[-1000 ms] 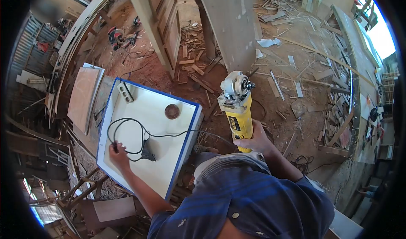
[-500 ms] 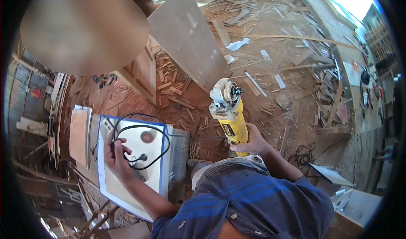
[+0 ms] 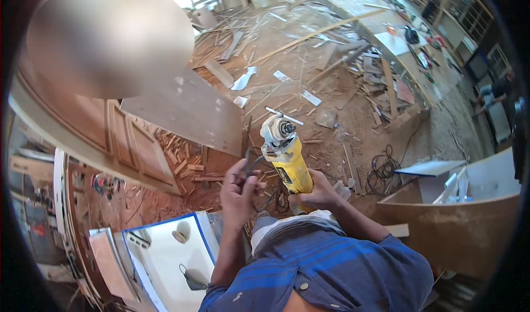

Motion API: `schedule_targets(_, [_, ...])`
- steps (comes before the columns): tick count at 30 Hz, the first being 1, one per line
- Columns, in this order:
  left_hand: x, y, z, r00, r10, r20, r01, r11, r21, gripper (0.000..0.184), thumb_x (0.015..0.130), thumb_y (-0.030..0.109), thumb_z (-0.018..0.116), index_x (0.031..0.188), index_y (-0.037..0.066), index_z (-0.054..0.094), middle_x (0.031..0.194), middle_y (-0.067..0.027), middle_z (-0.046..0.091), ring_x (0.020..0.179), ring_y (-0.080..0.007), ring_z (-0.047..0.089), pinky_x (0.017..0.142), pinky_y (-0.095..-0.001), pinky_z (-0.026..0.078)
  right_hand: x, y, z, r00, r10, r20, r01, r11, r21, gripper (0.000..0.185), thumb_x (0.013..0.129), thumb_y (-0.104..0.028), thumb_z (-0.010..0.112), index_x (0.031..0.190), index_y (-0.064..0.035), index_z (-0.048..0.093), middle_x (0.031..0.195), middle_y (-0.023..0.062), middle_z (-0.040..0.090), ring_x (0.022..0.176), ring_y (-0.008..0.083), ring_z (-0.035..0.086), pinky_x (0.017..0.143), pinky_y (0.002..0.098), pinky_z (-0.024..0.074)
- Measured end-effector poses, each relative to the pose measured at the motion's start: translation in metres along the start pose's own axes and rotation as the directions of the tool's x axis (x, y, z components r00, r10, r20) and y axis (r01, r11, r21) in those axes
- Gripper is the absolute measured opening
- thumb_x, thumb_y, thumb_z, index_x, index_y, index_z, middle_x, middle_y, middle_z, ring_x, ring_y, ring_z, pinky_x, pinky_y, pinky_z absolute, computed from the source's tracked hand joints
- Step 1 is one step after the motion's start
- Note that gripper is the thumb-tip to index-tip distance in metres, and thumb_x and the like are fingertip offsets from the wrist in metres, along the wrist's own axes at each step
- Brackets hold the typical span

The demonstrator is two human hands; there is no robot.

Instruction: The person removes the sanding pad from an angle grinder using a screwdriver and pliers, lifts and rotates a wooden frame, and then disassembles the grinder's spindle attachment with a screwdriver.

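Observation:
My right hand [image 3: 319, 192] is wrapped round the lower body of a yellow angle grinder [image 3: 292, 169], holding it upright in front of me. The grinder's metal head with a bare spindle points up, and no disc is fitted on it. Close by on the left, my left hand [image 3: 238, 193] has its fingers curled round loops of black power cord [image 3: 255, 160]. Lower left stands a white board with a blue edge [image 3: 165, 257]. On it lie a small round disc [image 3: 179, 236], a socket block [image 3: 138, 240] and a dark item with a thin loop [image 3: 193, 281].
Wood offcuts [image 3: 381, 86] and scraps litter the dirt floor. A large plywood sheet [image 3: 187, 110] and a panelled door [image 3: 124, 141] lean at the left. At the right are a workbench with tools [image 3: 408, 50], coiled cable [image 3: 383, 166] and an open wooden box [image 3: 458, 218].
My left hand has moved from above the white board rightward, bringing the cord up beside the grinder. The view has turned right; my right hand still holds the grinder.

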State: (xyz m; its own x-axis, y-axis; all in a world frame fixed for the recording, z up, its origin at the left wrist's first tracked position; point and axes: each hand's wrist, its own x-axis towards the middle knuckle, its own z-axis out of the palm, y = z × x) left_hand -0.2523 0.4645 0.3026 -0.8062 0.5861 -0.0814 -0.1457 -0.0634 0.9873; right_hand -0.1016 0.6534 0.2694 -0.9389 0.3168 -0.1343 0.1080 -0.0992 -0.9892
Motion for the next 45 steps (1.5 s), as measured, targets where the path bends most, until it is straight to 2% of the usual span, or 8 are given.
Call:
schedule_targets(5, [0.008, -0.037, 0.018, 0.873, 0.052, 0.485, 0.014, 0.991, -0.133, 0.053, 0.103, 0.005, 0.067, 0.151, -0.002, 0.045, 0.137, -0.012, 0.063, 0.124, -0.018, 0.061, 0.104, -0.0335, 0.051, -0.02, 0.003, 0.025, 0.98, 0.025, -0.196, -0.028, 1.0, -0.009, 0.057, 0.08, -0.023, 0.089, 0.128, -0.0017, 0.067, 0.112, 0.005, 0.074, 0.101, 0.0134, 0.068, 0.09, 0.0337, 0.0554])
schedule_targets(15, [0.0, -0.076, 0.017, 0.723, -0.281, 0.631, 0.328, 0.944, 0.044, 0.06, 0.097, 0.024, 0.078, 0.144, -0.002, 0.052, 0.133, -0.0141, 0.065, 0.119, -0.0239, 0.065, 0.104, -0.0393, 0.052, -0.052, 0.056, 0.092, 0.755, 0.232, -0.613, -0.412, 0.895, -0.169, 0.064, 0.074, -0.044, 0.088, 0.116, 0.0013, 0.071, 0.103, 0.0181, 0.077, 0.098, 0.0283, 0.075, 0.087, 0.043, 0.0581])
schedule_targets(18, [0.003, -0.093, 0.013, 0.681, -0.338, 0.649, 0.352, 0.929, 0.113, 0.061, 0.096, 0.028, 0.079, 0.142, -0.002, 0.052, 0.129, -0.0141, 0.066, 0.117, -0.0236, 0.066, 0.1, -0.0378, 0.054, -0.057, 0.07, 0.098, 0.734, 0.291, -0.614, -0.466, 0.873, -0.144, 0.059, 0.078, -0.042, 0.086, 0.114, 0.0014, 0.071, 0.103, 0.0163, 0.077, 0.096, 0.0244, 0.075, 0.085, 0.0409, 0.0583])
schedule_targets(22, [0.018, -0.101, 0.013, 0.589, -0.432, 0.683, 0.374, 0.895, 0.243, 0.064, 0.096, 0.032, 0.08, 0.142, -0.001, 0.051, 0.127, -0.0139, 0.067, 0.113, -0.0227, 0.067, 0.1, -0.0363, 0.054, -0.061, 0.086, 0.089, 0.827, 0.307, -0.472, -0.242, 0.951, 0.194, 0.048, 0.083, -0.035, 0.083, 0.115, -0.0006, 0.071, 0.105, 0.0095, 0.074, 0.094, 0.0198, 0.073, 0.083, 0.0367, 0.0575])
schedule_targets(27, [0.045, -0.115, 0.046, 0.517, -0.475, 0.712, 0.513, 0.838, 0.186, 0.055, 0.097, 0.035, 0.079, 0.133, -0.001, 0.058, 0.118, -0.0107, 0.069, 0.103, -0.0183, 0.068, 0.092, -0.0336, 0.055, -0.057, 0.097, 0.06, 0.889, 0.355, -0.288, -0.097, 0.762, 0.64, 0.052, 0.085, -0.032, 0.085, 0.125, -0.0041, 0.065, 0.106, 0.0049, 0.069, 0.093, 0.0177, 0.069, 0.083, 0.0338, 0.0558])
schedule_targets(30, [0.073, -0.133, 0.08, 0.458, -0.563, 0.688, 0.603, 0.765, 0.226, 0.047, 0.096, 0.034, 0.079, 0.124, 0.0, 0.064, 0.108, -0.0082, 0.071, 0.095, -0.0167, 0.069, 0.085, -0.0328, 0.056, -0.046, 0.106, 0.029, 0.899, 0.343, -0.271, -0.095, 0.759, 0.644, 0.057, 0.085, -0.033, 0.085, 0.129, -0.0043, 0.062, 0.106, 0.0049, 0.068, 0.092, 0.0174, 0.068, 0.083, 0.0344, 0.0558])
schedule_targets(39, [0.148, -0.129, 0.229, 0.581, -0.483, 0.655, 0.559, 0.822, 0.11, 0.045, 0.094, 0.024, 0.077, 0.126, -0.002, 0.061, 0.105, -0.0106, 0.073, 0.095, -0.0226, 0.073, 0.086, -0.0364, 0.06, -0.004, 0.085, -0.148, 0.961, 0.134, -0.244, -0.065, 0.96, 0.272, 0.059, 0.089, -0.046, 0.081, 0.125, -0.0016, 0.067, 0.111, 0.0086, 0.072, 0.101, 0.019, 0.07, 0.09, 0.0358, 0.0557])
schedule_targets(45, [0.197, -0.138, 0.33, 0.507, -0.464, 0.726, 0.695, 0.719, -0.025, 0.055, 0.085, 0.014, 0.069, 0.137, 0.0, 0.054, 0.111, -0.0149, 0.07, 0.102, -0.0291, 0.072, 0.094, -0.0429, 0.06, -0.009, 0.01, -0.269, 0.944, 0.16, -0.289, -0.242, 0.93, -0.276, 0.073, 0.088, -0.067, 0.075, 0.124, -0.0037, 0.07, 0.115, 0.0187, 0.075, 0.109, 0.034, 0.073, 0.093, 0.043, 0.0554])
